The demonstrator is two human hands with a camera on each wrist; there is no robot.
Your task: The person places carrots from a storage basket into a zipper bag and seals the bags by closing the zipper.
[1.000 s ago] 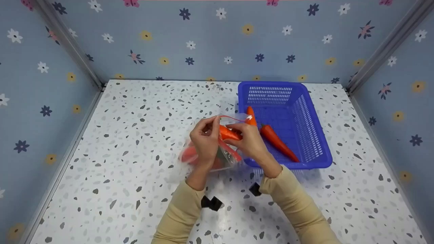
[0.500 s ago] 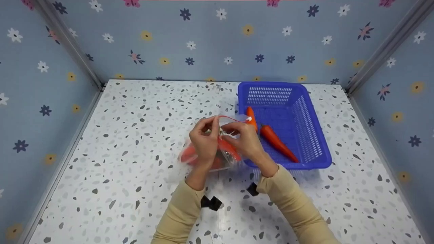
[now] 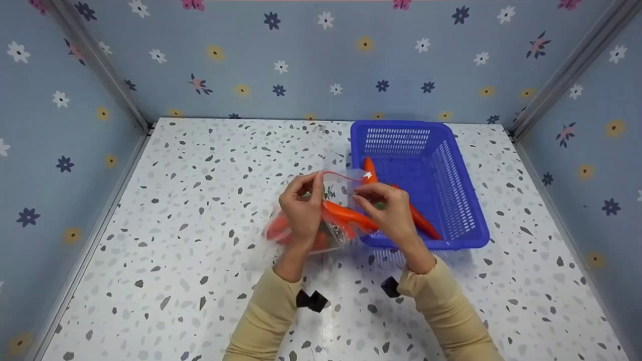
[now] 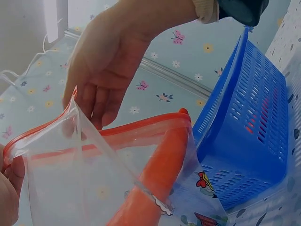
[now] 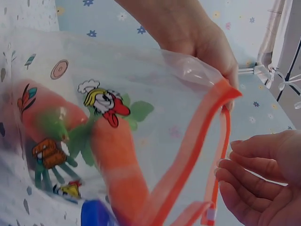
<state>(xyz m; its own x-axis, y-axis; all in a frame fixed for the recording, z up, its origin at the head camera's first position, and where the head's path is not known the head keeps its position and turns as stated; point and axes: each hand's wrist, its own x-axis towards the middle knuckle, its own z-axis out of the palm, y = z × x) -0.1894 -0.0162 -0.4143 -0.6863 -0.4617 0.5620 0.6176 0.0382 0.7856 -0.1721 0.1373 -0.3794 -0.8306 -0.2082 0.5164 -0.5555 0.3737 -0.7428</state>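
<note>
1. The clear zip bag (image 5: 164,117) sits near the middle of the table, left of the basket, with red produce (image 5: 49,106) and green leaves (image 5: 136,108) at its left end; that weight probably steadies its base.
2. The left hand (image 3: 303,203) pinches the bag's orange-red strip (image 5: 183,136) between thumb and fingertips, apparently so the mouth is parted and raised.
3. An orange carrot (image 3: 348,216) is in the bag, slanting to the right side of the mouth, where 1 end rests against the strip; it looks too long to lie flat there.
4. The right hand (image 3: 393,210) is beside the mouth, its fingers bent and a narrow gap between thumb and forefinger, gripping nothing visible. Whether a fingertip touches the strip I cannot tell.
5. The blue basket (image 3: 464,175) stands farthest right, presumably for a short reach. A second carrot (image 3: 369,164) leans at its left side; a redder tapering vegetable (image 3: 424,224) lies toward its near right.
6. Beneath is a white table (image 3: 200,170) with grey speckles.
7. Blue flowered walls (image 3: 301,55) rise at left, far and right, with 2 metal corner strips (image 3: 110,65).
</note>
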